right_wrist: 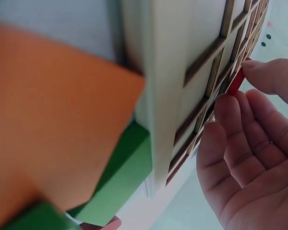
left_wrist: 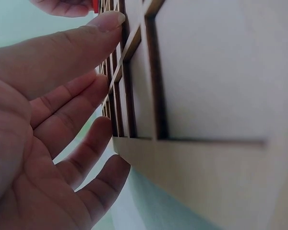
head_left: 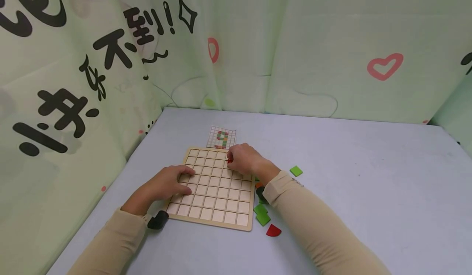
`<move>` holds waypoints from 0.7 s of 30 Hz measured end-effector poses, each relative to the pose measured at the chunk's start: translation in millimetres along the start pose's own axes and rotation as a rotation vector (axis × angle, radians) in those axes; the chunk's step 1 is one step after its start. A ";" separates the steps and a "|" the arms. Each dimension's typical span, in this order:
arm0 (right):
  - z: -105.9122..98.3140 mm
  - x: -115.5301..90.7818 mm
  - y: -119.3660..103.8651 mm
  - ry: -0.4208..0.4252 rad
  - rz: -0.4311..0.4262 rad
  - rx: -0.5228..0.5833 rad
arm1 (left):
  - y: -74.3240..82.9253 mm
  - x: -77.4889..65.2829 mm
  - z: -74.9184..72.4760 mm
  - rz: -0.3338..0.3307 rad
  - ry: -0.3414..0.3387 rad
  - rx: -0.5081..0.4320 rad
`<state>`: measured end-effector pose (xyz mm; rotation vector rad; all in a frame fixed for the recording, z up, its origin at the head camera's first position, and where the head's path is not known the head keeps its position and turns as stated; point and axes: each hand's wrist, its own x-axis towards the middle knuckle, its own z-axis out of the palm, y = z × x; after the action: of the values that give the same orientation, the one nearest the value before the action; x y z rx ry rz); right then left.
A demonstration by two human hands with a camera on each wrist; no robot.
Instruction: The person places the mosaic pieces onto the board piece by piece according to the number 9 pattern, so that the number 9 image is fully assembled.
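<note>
A wooden grid board (head_left: 214,223) lies on the table, its square cells bare where they show. My right hand (head_left: 246,159) is over its far right part and pinches a small red tile (right_wrist: 236,82) between thumb and fingertips, close over the cells. The hand covers most of that tile in the head view. On the board's left side rests my left hand (head_left: 166,183), thumb and fingers spread and relaxed, fingertips at the cells and edge. In the left wrist view this hand (left_wrist: 53,120) holds nothing.
Behind the board lies a printed grid card (head_left: 221,137) with a coloured figure. Right of the board are green tiles (head_left: 261,209), an orange tile (right_wrist: 62,110) and a red quarter-round tile (head_left: 273,230). Another green tile (head_left: 296,171) lies farther out. A printed curtain (head_left: 313,41) encloses the table.
</note>
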<state>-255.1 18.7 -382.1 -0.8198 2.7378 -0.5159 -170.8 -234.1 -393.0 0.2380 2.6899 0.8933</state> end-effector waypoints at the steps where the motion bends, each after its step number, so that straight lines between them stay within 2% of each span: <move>1: 0.0 0.2 -0.1 -0.003 0.000 -0.001 | -0.1 0.1 0.0 0.000 0.000 -0.001; 21: 1.0 2.3 -2.1 -0.029 -0.006 -0.018 | -5.1 2.6 0.9 0.030 0.003 0.016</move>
<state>-255.7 15.5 -382.4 -0.8331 2.7186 -0.4779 -173.3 -237.0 -397.3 0.2811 2.7035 0.8818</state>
